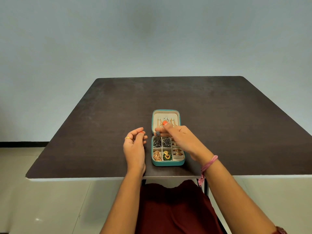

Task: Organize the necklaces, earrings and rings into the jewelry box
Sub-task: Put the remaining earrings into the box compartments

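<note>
Six compartments of my open teal jewelry box (168,163) already hold pieces; necklaces (171,122) hang in its lid. My right hand (179,137) pinches a dark beaded earring (157,133) above the far-left compartment, beside its match (166,142). My left hand (135,147) hovers loosely curled, empty as far as I can tell. Rings (177,152) fill the right slots. No jewelry remains on the dark table (101,124); I judge the task nearly complete.

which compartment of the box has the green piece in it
The middle compartment of the near row of the jewelry box: its green and gold earring is the only green item; the other compartments hold gold or dark silver pieces.
</note>
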A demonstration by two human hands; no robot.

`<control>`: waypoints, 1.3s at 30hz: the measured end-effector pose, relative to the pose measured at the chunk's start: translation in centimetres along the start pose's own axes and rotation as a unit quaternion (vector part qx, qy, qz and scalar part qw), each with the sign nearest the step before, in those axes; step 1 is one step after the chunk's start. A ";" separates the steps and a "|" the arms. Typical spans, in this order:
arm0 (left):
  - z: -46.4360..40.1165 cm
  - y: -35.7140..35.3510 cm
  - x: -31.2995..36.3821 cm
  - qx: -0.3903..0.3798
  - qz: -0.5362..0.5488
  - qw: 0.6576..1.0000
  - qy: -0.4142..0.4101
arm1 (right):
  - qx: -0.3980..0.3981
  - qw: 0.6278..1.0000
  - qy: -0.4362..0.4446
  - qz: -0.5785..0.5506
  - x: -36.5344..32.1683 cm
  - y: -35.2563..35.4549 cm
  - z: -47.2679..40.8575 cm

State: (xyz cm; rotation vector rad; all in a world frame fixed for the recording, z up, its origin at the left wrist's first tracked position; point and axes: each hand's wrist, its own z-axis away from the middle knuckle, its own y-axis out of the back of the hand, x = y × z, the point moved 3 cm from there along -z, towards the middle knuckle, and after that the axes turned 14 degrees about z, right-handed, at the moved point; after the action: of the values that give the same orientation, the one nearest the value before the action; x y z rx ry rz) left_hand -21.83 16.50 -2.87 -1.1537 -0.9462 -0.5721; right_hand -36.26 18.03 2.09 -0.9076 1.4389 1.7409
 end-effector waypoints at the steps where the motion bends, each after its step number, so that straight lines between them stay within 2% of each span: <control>1: 0.0 0.0 0.1 -0.001 -0.001 1.000 -0.001 | 0.002 1.000 0.002 0.017 0.1 -0.1 -0.1; 7: 0.0 0.0 0.0 -0.007 -0.004 1.000 0.000 | 0.026 0.979 0.042 0.199 0.7 -0.2 -0.8; 17: -0.2 0.1 -0.2 -0.013 0.004 1.000 0.006 | 0.036 0.978 0.029 0.205 1.3 -0.4 -1.8; 23: -0.2 0.1 -0.2 -0.010 0.004 1.000 0.008 | 0.057 0.959 0.037 0.275 1.6 -0.4 -2.6; 27: -0.3 0.1 -0.2 -0.009 0.003 1.000 0.008 | 0.052 0.949 0.003 0.310 1.8 -0.6 -3.0; 39: -0.3 0.3 -0.2 -0.010 0.008 1.000 0.013 | 0.079 0.949 -0.033 0.304 1.1 -0.6 -2.9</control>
State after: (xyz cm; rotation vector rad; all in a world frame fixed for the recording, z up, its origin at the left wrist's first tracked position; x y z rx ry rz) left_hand -21.65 16.31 -3.22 -1.1685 -0.9107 -0.5846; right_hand -36.06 15.31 0.46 -0.3236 1.9147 2.0160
